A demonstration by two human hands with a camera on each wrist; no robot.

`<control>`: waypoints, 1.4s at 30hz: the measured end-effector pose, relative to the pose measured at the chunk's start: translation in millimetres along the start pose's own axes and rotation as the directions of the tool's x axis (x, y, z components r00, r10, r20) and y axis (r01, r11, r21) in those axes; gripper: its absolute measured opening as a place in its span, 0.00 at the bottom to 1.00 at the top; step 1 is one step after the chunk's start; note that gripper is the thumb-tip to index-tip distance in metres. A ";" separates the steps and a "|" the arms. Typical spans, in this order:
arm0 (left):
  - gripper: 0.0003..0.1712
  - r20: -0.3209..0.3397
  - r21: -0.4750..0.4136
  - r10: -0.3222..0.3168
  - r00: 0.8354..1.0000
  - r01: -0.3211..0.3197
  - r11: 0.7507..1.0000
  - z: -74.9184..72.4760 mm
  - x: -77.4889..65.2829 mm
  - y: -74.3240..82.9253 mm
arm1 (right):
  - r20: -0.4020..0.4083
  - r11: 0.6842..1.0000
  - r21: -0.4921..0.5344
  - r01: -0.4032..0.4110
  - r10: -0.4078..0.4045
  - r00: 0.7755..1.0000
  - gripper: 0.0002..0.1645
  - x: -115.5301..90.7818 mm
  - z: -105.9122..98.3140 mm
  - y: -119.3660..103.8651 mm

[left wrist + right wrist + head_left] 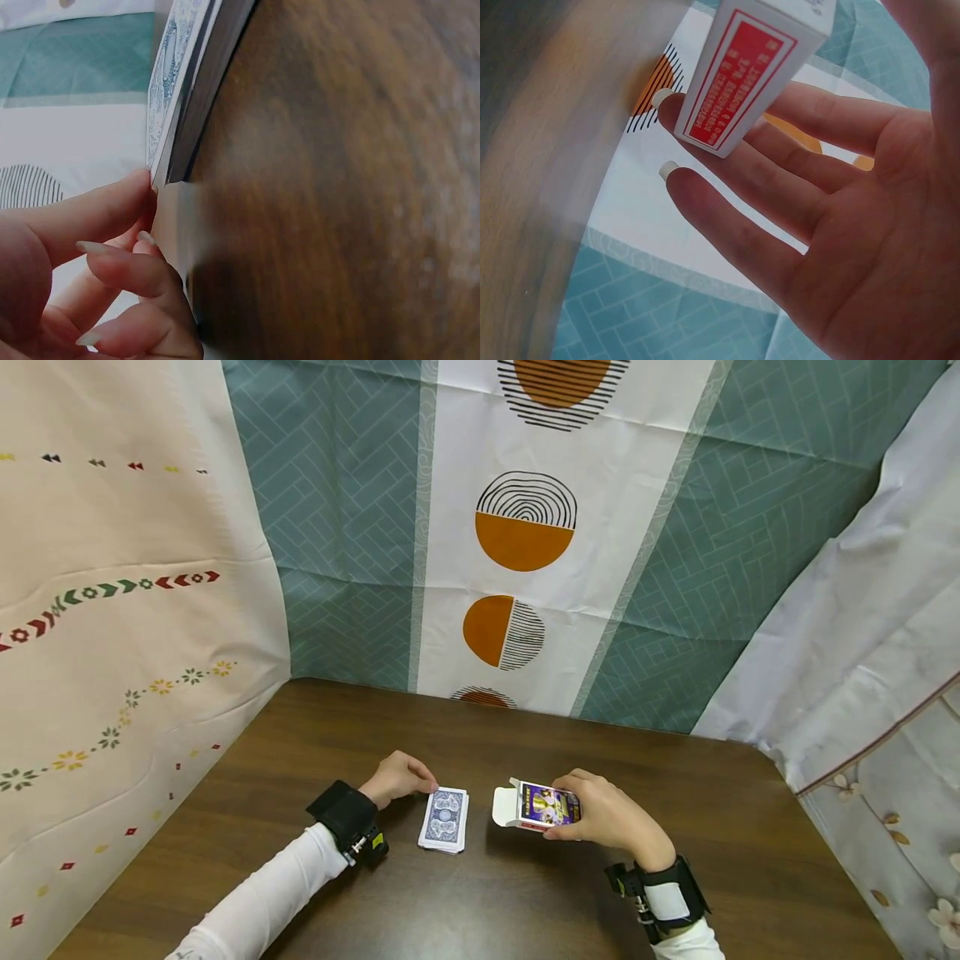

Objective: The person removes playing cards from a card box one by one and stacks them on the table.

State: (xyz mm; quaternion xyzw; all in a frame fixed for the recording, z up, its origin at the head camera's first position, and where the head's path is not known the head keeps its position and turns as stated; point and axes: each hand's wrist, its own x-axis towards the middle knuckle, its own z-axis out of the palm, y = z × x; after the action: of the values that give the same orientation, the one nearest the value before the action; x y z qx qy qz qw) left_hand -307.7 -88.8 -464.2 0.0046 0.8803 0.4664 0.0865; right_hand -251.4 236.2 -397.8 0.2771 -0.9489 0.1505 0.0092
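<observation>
A stack of playing cards (444, 818) with blue patterned backs lies on the wooden table, its edges slightly uneven. My left hand (397, 779) pinches the stack's far left corner; in the left wrist view, thumb and forefinger meet at the corner of the cards (174, 82). To the right, my right hand (611, 814) grips a purple and white card box (550, 805) between thumb and fingers. The box's white end flap (505, 807) stands open toward the cards. A red printed panel on the box (739, 86) faces the right wrist camera. The inside of the box is hidden.
The brown table (480, 910) extends around both hands. A teal and white patterned cloth (517, 552) hangs behind its far edge. Cream cloth (135, 610) hangs at the left and white floral cloth (885, 710) at the right.
</observation>
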 end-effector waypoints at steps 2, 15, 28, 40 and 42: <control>0.03 -0.010 0.007 0.006 1.000 -0.006 1.000 0.6 0.5 -0.6 | 0.002 1.000 0.001 0.003 -0.003 1.000 0.37 0.2 -0.8 -0.6; 0.03 -0.031 0.057 0.026 0.999 -0.024 0.998 1.8 1.3 -3.4 | 0.020 1.000 0.002 -0.014 0.014 1.000 0.38 2.2 -2.8 -3.5; 0.06 -0.026 0.061 0.027 0.999 -0.026 0.998 0.2 -1.9 -2.6 | 0.021 1.000 0.001 0.006 -0.006 1.000 0.37 2.3 -1.4 -4.8; 0.06 0.178 -0.088 0.349 0.920 -0.338 0.937 27.2 -49.5 61.1 | 0.019 1.000 0.007 0.011 -0.011 1.000 0.37 -0.5 -1.4 -6.3; 0.06 0.192 -0.094 0.354 0.916 -0.341 0.935 35.4 -52.9 70.7 | 0.016 1.000 0.012 0.019 -0.019 1.000 0.37 -0.7 -1.9 -7.0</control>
State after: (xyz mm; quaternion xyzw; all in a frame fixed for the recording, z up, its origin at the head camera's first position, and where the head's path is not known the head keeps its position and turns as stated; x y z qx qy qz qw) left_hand -255.2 -24.4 -417.8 0.2065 0.8377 0.4970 0.0929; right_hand -247.2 231.6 -394.1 0.2873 -0.9454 0.1540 0.0014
